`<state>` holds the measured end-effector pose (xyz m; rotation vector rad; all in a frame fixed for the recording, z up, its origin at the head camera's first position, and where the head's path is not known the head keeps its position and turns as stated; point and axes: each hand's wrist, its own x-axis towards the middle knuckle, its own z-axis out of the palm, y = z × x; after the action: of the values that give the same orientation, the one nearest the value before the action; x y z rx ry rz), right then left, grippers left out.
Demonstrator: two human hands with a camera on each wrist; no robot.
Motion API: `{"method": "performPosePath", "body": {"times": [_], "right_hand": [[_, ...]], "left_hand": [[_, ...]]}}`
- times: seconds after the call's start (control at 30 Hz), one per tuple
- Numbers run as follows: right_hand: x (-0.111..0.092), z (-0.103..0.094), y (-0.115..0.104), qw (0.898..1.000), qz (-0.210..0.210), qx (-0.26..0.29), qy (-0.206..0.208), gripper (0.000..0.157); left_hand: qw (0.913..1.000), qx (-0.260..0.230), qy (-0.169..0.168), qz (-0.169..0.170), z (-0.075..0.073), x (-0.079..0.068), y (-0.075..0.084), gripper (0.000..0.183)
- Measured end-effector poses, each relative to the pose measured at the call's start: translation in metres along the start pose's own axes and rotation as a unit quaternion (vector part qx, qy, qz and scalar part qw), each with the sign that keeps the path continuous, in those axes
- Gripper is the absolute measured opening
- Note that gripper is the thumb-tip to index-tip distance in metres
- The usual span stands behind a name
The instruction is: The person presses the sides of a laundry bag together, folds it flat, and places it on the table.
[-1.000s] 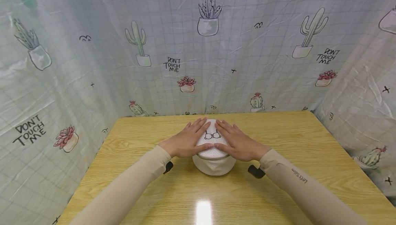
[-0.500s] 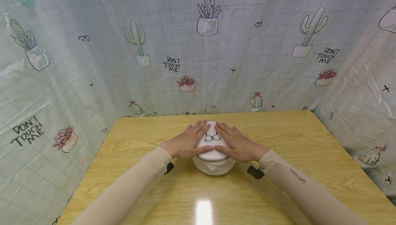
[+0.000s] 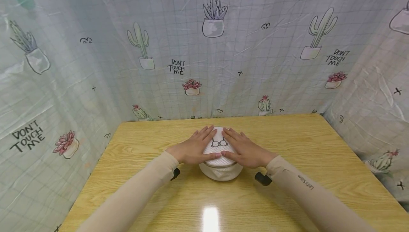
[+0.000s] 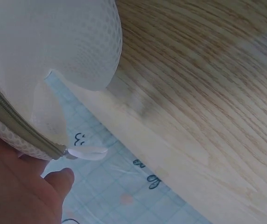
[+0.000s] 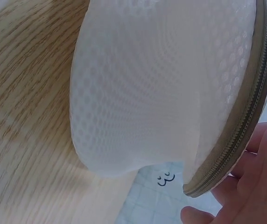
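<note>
A white mesh laundry bag (image 3: 220, 172) with a bra drawing on its lid stands on the table in the head view. My left hand (image 3: 194, 148) lies on the left part of the lid, fingers straight. Mirroring it, my right hand (image 3: 246, 149) rests on the right part, and the two thumbs nearly meet across the mesh. A beige zipper (image 5: 236, 135) runs round the lid's edge in the right wrist view. In the left wrist view a white zipper pull (image 4: 89, 152) hangs from its end, and the bag's side wall (image 4: 77, 42) is creased inward.
The wood-grain table (image 3: 153, 207) extends around the bag on all sides. A curtain (image 3: 211, 58) printed with cacti hangs behind it and along both sides. Black wrist cameras (image 3: 263, 178) sit under the beige sleeves (image 3: 306, 189).
Both hands have sunk very slightly, and the bag's lid sits a little lower under them. The view has shifted a touch; otherwise the hands keep their places.
</note>
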<state>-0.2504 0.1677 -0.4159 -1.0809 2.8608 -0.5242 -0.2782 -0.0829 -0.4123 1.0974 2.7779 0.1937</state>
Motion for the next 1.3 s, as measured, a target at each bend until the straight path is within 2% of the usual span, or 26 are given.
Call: {"method": "performPosePath", "body": {"times": [0.43, 0.93, 1.3], "right_hand": [[0.002, 0.008, 0.002, 0.999, 0.033, 0.017, -0.019, 0.078], [0.000, 0.021, 0.010, 0.997, 0.067, 0.037, -0.033, 0.082], [-0.001, 0.029, 0.014, 0.994, 0.086, 0.059, -0.041, 0.083]], "left_hand": [[0.9999, -0.002, -0.007, -0.012, 0.007, 0.003, -0.001, 0.099], [0.9990, -0.033, -0.021, -0.020, 0.015, 0.005, 0.001, 0.097], [0.9986, -0.040, -0.023, -0.028, 0.025, 0.009, 0.001, 0.104]]}}
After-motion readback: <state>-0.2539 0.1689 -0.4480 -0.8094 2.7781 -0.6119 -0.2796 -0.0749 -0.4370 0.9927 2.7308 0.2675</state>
